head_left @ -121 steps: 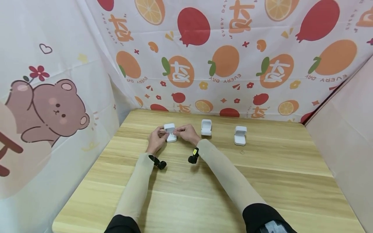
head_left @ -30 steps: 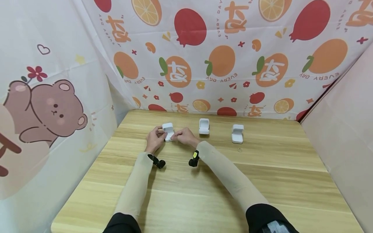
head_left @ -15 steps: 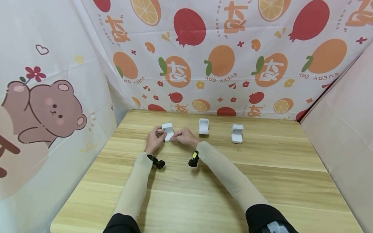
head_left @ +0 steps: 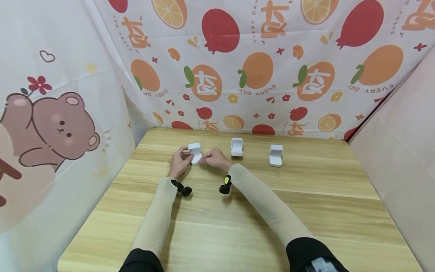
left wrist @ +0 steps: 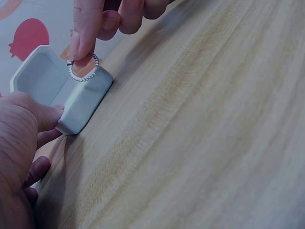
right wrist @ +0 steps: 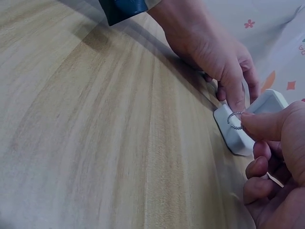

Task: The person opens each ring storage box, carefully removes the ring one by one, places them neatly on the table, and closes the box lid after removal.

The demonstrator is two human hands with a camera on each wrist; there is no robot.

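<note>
My left hand (head_left: 179, 164) holds a small white ring box (head_left: 195, 147) by its left side, with the lid standing up. In the left wrist view, the thumb (left wrist: 47, 117) presses inside the box's base (left wrist: 86, 102). My right hand (head_left: 217, 159) is at the box's front right. Its thumb and index finger pinch a silver ring (left wrist: 86, 78) with a beaded or twisted band. That ring stands upright over the base's front edge; whether it touches the box I cannot tell. In the right wrist view, the same ring (right wrist: 228, 119) shows beside the right thumb.
Two more white ring boxes stand with raised lids, one at the back middle (head_left: 236, 147) and one to the right (head_left: 276, 155). A thin ring (head_left: 278, 174) lies on the wooden table (head_left: 217, 226) before the right box. Printed cloth (head_left: 229, 75) hangs behind.
Since four seconds ago, my right hand has lowered the ring from in front of the lid to the box's front edge. Over the last second, both hands have stayed nearly still.
</note>
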